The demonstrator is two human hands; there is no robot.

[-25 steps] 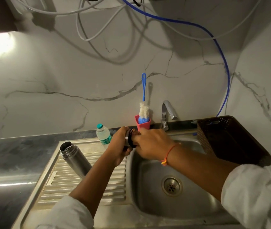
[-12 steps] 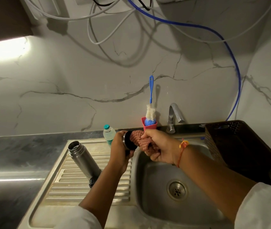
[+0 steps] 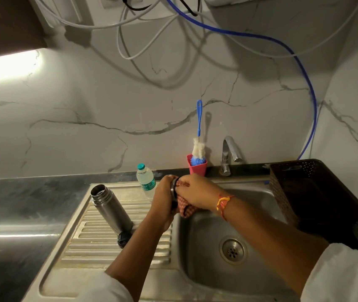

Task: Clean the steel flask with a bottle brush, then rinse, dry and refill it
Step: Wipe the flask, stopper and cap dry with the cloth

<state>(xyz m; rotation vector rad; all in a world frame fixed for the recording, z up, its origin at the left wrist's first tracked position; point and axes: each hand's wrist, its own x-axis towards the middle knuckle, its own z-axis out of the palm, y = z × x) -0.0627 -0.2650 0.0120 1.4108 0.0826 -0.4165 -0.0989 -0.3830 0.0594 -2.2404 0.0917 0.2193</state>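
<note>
Both hands at the sink's near-left rim, working a checked cloth against the flask's cap.

My left hand (image 3: 165,199) is clenched around the round steel-rimmed flask cap (image 3: 174,189), only its dark edge showing between my hands; my right hand (image 3: 197,192) grips a reddish checked cloth (image 3: 185,209) and presses it against the cap's open side, a fold hanging below my palm over the sink basin (image 3: 260,205). An orange thread bracelet (image 3: 223,202) circles my right wrist. The steel flask (image 3: 110,207) stands uncapped on the ribbed drainboard (image 3: 99,240), left of my left forearm, a small black stopper (image 3: 123,239) touching its base. A plastic water bottle (image 3: 145,179) stands just behind my left hand. Farther back, the blue-handled bottle brush (image 3: 199,136) stands upright in a red cup (image 3: 197,167), beside the tap (image 3: 228,153). A dark perforated basket (image 3: 317,192) sits right of the basin.
</note>
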